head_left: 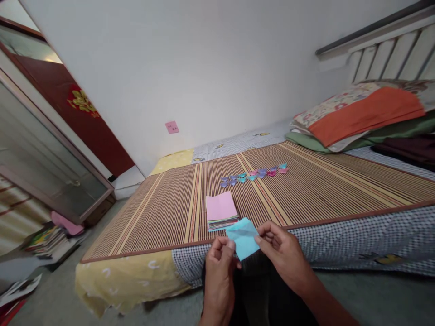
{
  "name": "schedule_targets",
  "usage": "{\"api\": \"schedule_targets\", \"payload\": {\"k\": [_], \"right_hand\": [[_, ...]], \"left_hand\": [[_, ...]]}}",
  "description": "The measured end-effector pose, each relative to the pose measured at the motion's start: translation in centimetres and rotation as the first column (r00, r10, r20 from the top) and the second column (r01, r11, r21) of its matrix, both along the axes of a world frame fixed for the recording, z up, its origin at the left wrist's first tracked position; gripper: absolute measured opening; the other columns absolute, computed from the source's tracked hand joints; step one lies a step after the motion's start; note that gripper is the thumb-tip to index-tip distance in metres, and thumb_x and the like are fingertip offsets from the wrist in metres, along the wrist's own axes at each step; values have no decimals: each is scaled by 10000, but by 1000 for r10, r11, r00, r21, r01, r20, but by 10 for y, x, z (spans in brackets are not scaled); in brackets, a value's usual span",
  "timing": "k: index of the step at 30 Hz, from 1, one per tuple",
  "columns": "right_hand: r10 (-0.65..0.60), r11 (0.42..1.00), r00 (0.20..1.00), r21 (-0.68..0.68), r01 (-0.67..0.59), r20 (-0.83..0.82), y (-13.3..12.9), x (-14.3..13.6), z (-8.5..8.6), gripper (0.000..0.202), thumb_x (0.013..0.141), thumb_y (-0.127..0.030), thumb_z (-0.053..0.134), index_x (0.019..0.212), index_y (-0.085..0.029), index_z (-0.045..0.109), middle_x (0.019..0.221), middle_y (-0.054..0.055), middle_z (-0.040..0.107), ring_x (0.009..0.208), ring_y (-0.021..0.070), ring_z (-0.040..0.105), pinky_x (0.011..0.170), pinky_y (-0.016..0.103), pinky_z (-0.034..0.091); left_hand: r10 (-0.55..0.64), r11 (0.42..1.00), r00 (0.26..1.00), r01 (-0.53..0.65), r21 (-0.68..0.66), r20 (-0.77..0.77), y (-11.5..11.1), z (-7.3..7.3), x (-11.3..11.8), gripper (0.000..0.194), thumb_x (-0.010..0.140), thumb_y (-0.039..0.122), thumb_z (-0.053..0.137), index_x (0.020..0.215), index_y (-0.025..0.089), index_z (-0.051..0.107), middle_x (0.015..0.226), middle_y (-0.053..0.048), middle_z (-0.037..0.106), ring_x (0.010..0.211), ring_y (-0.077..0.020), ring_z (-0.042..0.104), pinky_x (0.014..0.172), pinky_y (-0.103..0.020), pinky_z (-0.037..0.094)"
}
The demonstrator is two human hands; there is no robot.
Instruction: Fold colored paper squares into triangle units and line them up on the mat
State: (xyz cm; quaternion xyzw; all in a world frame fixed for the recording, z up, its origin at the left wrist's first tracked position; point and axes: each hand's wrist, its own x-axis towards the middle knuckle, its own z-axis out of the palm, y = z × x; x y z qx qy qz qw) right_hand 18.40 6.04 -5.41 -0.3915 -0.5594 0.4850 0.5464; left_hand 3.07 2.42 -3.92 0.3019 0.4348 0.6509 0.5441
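A light blue sheet of origami paper [244, 242], with creases across it, is held up between my two hands just off the bed's front edge. My left hand [221, 258] pinches its left side between thumb and fingers. On the opposite side, my right hand [277, 242] grips the edge the same way. Right behind the sheet lies a stack of coloured paper [221, 207], pink on top. Farther back, small folded paper pieces [253, 175] in blue, purple, teal and pink stand in two rows.
A striped bamboo mat [163, 208] covers the bed. Pillows [367, 115] and folded bedding lie at the back right, below a white radiator [397, 54]. A pink note [171, 127] sticks to the wall. Books [47, 240] are piled low at the left.
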Motion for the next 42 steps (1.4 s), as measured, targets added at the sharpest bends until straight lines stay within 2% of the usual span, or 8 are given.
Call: {"api": "schedule_targets", "payload": {"k": [5,10,14,18,25,31,35,42], "right_hand": [[77,996,991,39,-81,107,-4,1,8,125,905,-325,658,871,-211,621,796,22,670,741,191,637,684,293,524],[17,1000,1000,11,-16,-5,-4,-4,14,216,876,-394,706,821,-207,613,736,5,638,674,165,604,621,271,503],[-66,997,997,35,68,-50,-3,-4,15,233,866,-406,721,812,-206,615,738,11,634,680,167,609,613,268,498],[-99,994,994,49,102,-53,-4,0,13,231,882,-415,707,824,-209,619,744,13,642,685,174,625,617,271,509],[-76,995,994,62,81,-74,-5,2,11,195,899,-393,683,838,-217,627,808,30,682,716,179,655,628,266,529],[26,984,998,177,-16,-53,-8,10,21,45,889,-192,627,871,-234,634,1195,85,704,1105,247,678,939,353,536],[-51,944,980,329,-15,192,-9,18,24,304,870,-131,616,1113,-290,704,1298,73,674,1242,270,613,1077,432,462],[-48,906,928,406,-116,370,-8,17,16,274,884,-109,590,968,-296,772,1407,61,603,1260,276,598,1046,426,498]], "left_hand": [[-34,999,993,38,35,-110,0,0,-5,292,788,413,830,828,171,671,696,16,605,593,-103,492,564,-210,411],[-20,998,969,36,60,-247,-3,-2,-7,311,782,414,838,741,165,656,636,23,582,588,-100,482,577,-205,405],[-90,995,993,92,29,-80,-7,4,-3,336,828,484,780,801,163,689,696,-8,622,608,-113,520,557,-206,427],[-300,951,949,305,-44,100,-11,7,1,454,827,543,758,1043,144,746,979,-136,740,758,-202,686,563,-238,500],[-406,892,887,437,-116,220,-11,5,7,422,722,415,891,986,112,763,768,-121,753,546,-122,663,491,-166,438],[-178,967,952,216,-134,249,-3,5,2,342,563,223,977,771,110,730,738,-42,706,581,-84,594,550,-178,459],[-26,996,989,37,-76,143,3,1,-6,332,597,254,959,772,113,714,722,-32,697,540,-74,533,530,-195,434],[61,998,996,-59,-37,59,0,7,-6,361,628,297,939,866,113,740,802,-57,737,598,-104,589,551,-213,472]]}}
